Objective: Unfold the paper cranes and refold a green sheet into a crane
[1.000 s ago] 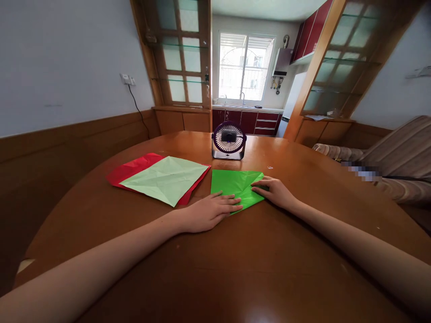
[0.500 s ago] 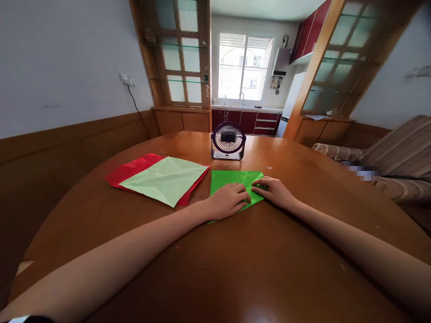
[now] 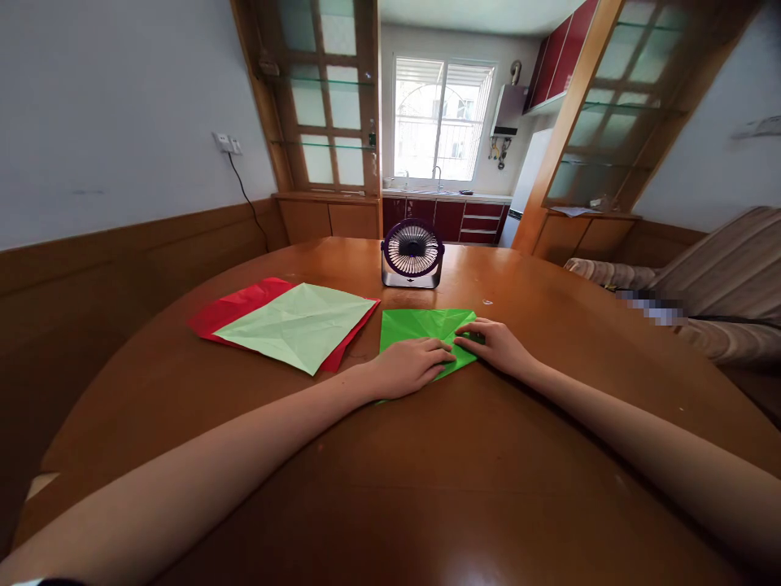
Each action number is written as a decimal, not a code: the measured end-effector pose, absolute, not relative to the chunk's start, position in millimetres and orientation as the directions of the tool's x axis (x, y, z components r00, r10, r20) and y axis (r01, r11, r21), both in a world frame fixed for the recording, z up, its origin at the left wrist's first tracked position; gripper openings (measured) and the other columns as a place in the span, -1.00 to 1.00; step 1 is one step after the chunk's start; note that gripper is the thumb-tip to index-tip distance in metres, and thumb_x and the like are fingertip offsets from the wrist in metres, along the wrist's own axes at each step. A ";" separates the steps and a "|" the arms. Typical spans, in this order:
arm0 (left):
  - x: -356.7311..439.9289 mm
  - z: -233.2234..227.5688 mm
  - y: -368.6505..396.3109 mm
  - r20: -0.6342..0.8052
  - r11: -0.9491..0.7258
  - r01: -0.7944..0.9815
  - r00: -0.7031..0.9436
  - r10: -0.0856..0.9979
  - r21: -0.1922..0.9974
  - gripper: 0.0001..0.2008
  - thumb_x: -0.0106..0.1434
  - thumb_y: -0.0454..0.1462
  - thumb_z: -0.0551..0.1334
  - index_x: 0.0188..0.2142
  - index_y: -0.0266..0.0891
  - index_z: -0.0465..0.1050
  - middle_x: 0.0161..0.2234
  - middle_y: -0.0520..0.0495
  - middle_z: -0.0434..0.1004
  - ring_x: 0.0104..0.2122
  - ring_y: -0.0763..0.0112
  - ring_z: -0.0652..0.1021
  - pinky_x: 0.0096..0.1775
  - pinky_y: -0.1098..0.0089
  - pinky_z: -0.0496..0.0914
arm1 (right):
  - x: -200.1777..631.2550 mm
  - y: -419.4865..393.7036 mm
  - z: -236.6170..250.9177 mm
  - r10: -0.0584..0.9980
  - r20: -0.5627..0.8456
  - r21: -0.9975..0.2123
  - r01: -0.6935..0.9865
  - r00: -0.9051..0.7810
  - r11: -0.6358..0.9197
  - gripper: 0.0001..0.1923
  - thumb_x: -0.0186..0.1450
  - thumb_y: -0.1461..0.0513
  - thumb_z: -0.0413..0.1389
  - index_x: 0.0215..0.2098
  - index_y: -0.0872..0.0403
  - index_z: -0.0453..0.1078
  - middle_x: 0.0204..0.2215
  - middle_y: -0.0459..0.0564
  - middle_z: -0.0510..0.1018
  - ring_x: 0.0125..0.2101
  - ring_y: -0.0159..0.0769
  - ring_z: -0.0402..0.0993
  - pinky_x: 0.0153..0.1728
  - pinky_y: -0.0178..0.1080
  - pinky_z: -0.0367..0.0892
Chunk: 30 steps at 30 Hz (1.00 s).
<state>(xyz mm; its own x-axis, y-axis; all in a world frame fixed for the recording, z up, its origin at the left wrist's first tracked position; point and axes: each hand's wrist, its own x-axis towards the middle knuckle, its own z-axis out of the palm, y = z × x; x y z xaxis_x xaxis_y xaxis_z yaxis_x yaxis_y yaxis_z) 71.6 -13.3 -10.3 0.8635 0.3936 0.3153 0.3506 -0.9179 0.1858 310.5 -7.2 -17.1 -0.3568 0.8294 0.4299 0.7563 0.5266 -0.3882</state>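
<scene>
A bright green sheet of paper [image 3: 406,324] lies on the table in front of me, with creases on its surface and a fold towards the right. Across its lower middle rests my left hand [image 3: 412,366], palm down, fingers stretched out and open. My right hand [image 3: 494,343] reaches over the paper's right side. Its thumb and fingertips touch the top of the sheet with a narrow gap between them. Both hands cover parts of the green paper, so its lower edge is partly hidden.
Left of the hands, a pale green creased sheet [image 3: 298,325] overlaps red paper [image 3: 241,305]. A small dark fan [image 3: 413,251] stands behind the green paper. All rest on a rounded brown wooden table [image 3: 427,472]. At the right is a striped sofa [image 3: 726,277].
My left hand's fingers have flattened slightly on the green paper. My right hand stays in place. The view has shifted very slightly.
</scene>
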 end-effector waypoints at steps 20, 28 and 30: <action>45.2 -1.3 -6.5 0.145 -0.945 0.266 0.944 0.295 0.190 -0.53 0.44 -0.09 0.00 0.28 -0.12 0.16 0.30 -0.01 0.14 0.30 0.35 0.16 0.30 0.28 0.00 | 310.3 -8.7 -18.3 0.833 0.427 -0.371 0.771 -0.352 0.517 -0.75 0.32 0.09 0.12 -0.19 0.07 0.52 -0.26 0.06 0.57 -0.26 -0.19 0.50 -0.19 -0.16 0.39; 15.5 8.5 -16.3 0.116 -0.929 0.290 0.940 0.322 0.229 -0.51 0.39 -0.07 0.09 0.27 0.00 0.16 0.30 0.00 0.12 0.30 0.31 0.15 0.29 0.25 -0.01 | 308.6 -12.9 -15.9 0.836 0.420 -0.374 0.771 -0.354 0.515 -0.74 0.32 0.08 0.10 -0.19 0.06 0.51 -0.23 0.07 0.57 -0.24 -0.18 0.51 -0.17 -0.14 0.40; 9.2 11.5 -16.2 0.094 -0.921 0.313 0.935 0.341 0.232 -0.50 0.36 -0.05 0.12 0.27 0.02 0.17 0.30 -0.02 0.12 0.30 0.28 0.15 0.30 0.20 -0.07 | 308.3 -13.9 -15.2 0.833 0.422 -0.369 0.771 -0.359 0.519 -0.74 0.33 0.08 0.09 -0.19 0.05 0.51 -0.23 0.07 0.57 -0.24 -0.18 0.51 -0.17 -0.13 0.40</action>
